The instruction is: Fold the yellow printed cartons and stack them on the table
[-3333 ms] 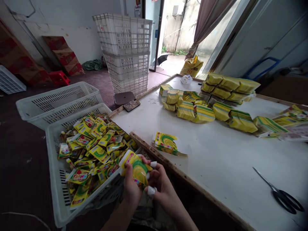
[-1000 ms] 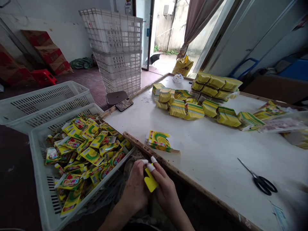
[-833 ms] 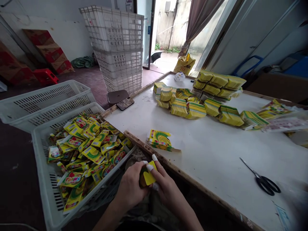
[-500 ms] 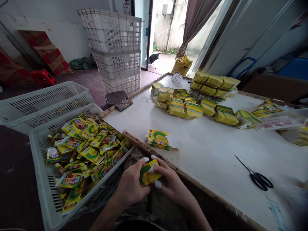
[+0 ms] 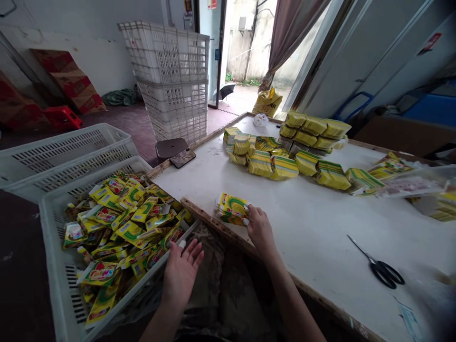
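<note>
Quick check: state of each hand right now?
Left hand: open, palm up, holding nothing.
Right hand: at the end of the small yellow carton stack; grip cannot be told.

A hand could slide over the wide, open part of the white table [image 5: 309,223] between the right hand [image 5: 257,223] and the scissors [image 5: 381,270]. Farther back, a long row of yellow packs [image 5: 261,164] is in the way. The table's wooden edge [image 5: 203,213] stands between the left hand [image 5: 180,273] and the tabletop. The crate's wall [image 5: 53,266] blocks going in from the side, but its top is open
</note>
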Tool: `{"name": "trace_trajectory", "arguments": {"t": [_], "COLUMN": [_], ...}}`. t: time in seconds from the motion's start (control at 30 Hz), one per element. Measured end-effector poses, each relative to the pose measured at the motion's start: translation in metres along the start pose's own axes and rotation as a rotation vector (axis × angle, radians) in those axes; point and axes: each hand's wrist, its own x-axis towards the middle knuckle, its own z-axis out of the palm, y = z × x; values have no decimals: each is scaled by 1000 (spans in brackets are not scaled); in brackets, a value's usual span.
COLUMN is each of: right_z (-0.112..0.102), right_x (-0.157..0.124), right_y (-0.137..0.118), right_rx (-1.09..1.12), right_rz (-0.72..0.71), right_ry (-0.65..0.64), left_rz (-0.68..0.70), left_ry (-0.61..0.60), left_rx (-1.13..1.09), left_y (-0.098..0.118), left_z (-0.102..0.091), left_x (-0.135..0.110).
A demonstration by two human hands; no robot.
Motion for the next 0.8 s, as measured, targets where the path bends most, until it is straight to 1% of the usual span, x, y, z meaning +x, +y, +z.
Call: {"name": "trace_trajectory", "arguments": {"t": [0.1, 0.17, 0.23, 0.3, 0.33, 0.37, 0.43, 0.47, 0.53, 0.57, 0.63, 0.7, 0.77, 0.8], "right_z": [1, -1, -6, -10, -11, -11, -8, -6, -3, -3, -3, -3, -4, -4], "right_x": [5, 6, 3, -8, -16, -26, -50, -62, -83, -91, -100, -105, -106, -106], "right_y": [4, 1, -7, -22, -32, -43, -66, -76, -94, -101, -110, -113, -114, -114], "right_rx": [6, 74, 207, 372, 461, 567, 819, 936, 1160, 1263, 1413, 1451, 1398, 1360], "right_rz": [-20, 0, 46, 86, 95, 98, 107, 133, 203, 229, 260, 270, 274, 274], "right_ry": [-5, 23, 69, 78, 54, 0, -145, -229, -386, -441, -530, -574, -582, -578], "left_rz": [-35, -42, -26, 41, 101, 167, 255, 262, 236, 233, 285, 366, 415, 417], "left_ry": [-37, -78, -165, -291, -348, -400, -467, -479, -453, -424, -368, -340, -327, -313], "left_rx": [64, 120, 188, 254, 267, 261, 207, 177, 132, 114, 81, 68, 92, 111], "left_y": [-11, -17, -23, -28, -31, -33, -35, -36, -35, -33, -29, -25, -23, -22], "left_z": [-1, -1, 0, 2, 4, 6, 12, 14, 19, 21, 25, 28, 28, 28], "left_x": [-5, -7, -10, -13, -15, -16, -19, -20, -22, -23, -26, -29, -31, -32]}}
